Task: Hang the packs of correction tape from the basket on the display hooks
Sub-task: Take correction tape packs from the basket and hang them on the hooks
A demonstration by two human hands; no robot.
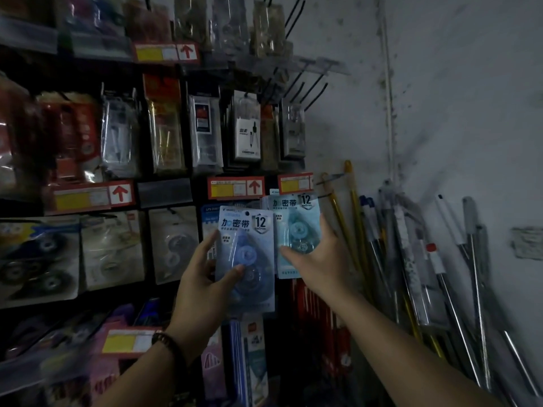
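"加密带" and "12" on blue correction tape pack (246, 254), red arrow on price tag (235, 187)

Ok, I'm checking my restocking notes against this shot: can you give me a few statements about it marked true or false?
1. The left hand holds a blue correction tape pack. True.
2. The right hand grips a pole. False: it rests on the paler pack hanging beside the blue one.
3. A beaded bracelet sits on the left wrist. True.
4. The poles lean left of the display. False: they lean against the wall on its right.
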